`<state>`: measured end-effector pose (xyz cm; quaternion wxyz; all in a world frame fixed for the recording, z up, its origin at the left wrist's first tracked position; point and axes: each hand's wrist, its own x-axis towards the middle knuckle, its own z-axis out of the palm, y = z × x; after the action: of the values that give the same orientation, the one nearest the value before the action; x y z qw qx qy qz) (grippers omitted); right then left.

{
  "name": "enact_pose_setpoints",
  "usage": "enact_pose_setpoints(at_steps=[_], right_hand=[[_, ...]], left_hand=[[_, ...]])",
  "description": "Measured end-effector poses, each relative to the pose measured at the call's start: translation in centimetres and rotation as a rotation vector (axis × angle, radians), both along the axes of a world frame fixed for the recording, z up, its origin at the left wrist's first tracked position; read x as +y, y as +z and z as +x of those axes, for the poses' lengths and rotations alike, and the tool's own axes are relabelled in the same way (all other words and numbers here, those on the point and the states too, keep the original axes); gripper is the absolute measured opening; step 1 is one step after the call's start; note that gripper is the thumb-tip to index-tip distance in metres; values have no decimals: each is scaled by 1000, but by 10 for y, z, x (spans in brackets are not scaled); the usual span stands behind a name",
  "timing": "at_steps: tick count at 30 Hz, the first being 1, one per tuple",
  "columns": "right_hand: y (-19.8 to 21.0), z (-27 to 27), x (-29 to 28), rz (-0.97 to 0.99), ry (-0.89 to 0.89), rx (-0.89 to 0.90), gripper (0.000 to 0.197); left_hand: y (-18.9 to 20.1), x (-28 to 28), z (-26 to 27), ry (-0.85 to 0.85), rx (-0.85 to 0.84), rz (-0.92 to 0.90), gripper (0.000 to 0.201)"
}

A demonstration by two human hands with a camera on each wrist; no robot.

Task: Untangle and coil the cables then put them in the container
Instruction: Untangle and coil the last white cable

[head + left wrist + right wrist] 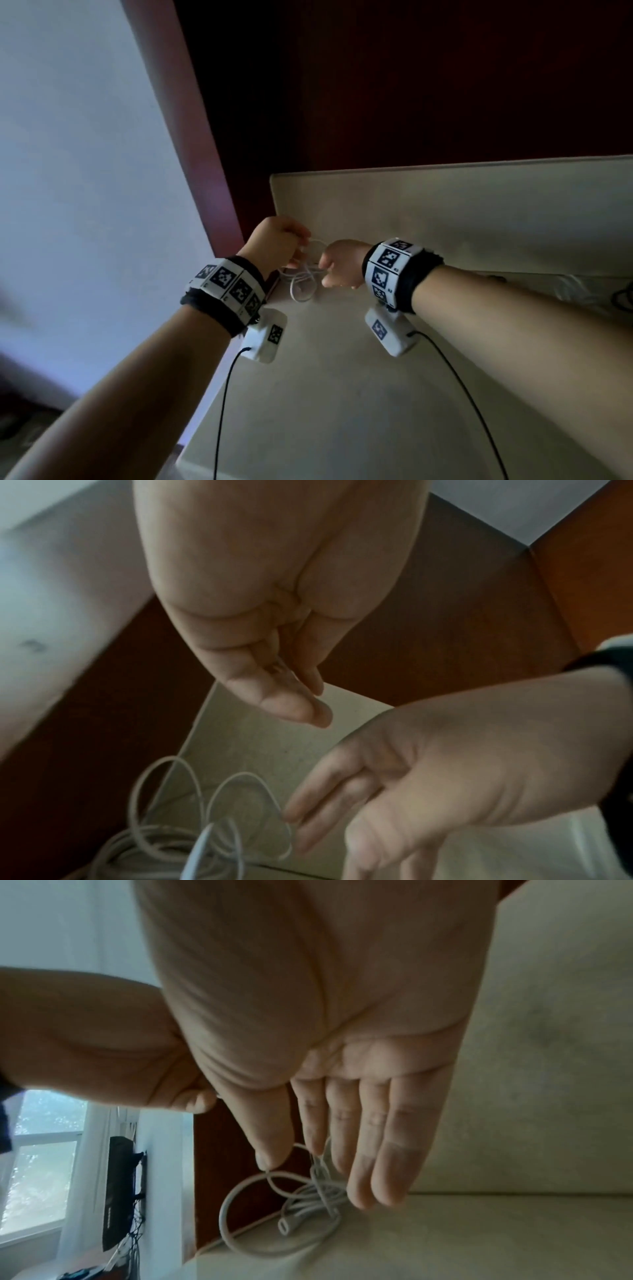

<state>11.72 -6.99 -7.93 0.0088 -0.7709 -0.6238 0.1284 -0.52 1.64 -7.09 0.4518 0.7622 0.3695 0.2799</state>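
A tangle of thin white cable [303, 286] lies at the left edge of the beige table [411, 394], partly lifted between my hands. My left hand [301, 245] is curled above it, fingertips pressed together [316, 696] on a strand that runs to the right. My right hand [325, 270] reaches in from the right with fingers nearly straight. Its thumb and index finger [291, 1153] pinch a loop of the cable [308, 1196]. A white plug end [284, 1226] shows in the heap. More loops [240, 774] stand up below my left palm. No container is plainly in view.
The table's left edge [274, 291] drops off right beside the tangle, next to a dark red-brown wooden panel [376, 102]. A pale crinkled thing [579, 287] and a dark cable [621, 298] lie at the far right. Black camera leads [222, 411] hang from both wrists.
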Motion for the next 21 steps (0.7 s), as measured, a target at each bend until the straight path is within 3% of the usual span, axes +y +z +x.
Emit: enact_pose_setpoints(at_steps=[7,9,12,15,17,19,21], right_hand=[[-28,-10,52,103,4,-94,49],[-51,3,71,21,17,-130,54],[-56,13,71,-24,-27,-212,41],[-38,13,42,-66,21,-70,24],[-21,20,20,-18,18,-6,19],[-5,33,-2,99,-56,163,19],[17,44,-30,160,-108,357,11]], left_hand=[[-10,23,-17,12,10,-58,34],[-13,26,-20,-8,38,-64,35],[-21,29,-22,-25,135,-40,36],[-22,24,-20,-57,190,-55,36],[-22,16,-16,-114,311,53,31],[-23,4,-9,-231,393,225,54],[-26,-13,2,-364,251,302,74]])
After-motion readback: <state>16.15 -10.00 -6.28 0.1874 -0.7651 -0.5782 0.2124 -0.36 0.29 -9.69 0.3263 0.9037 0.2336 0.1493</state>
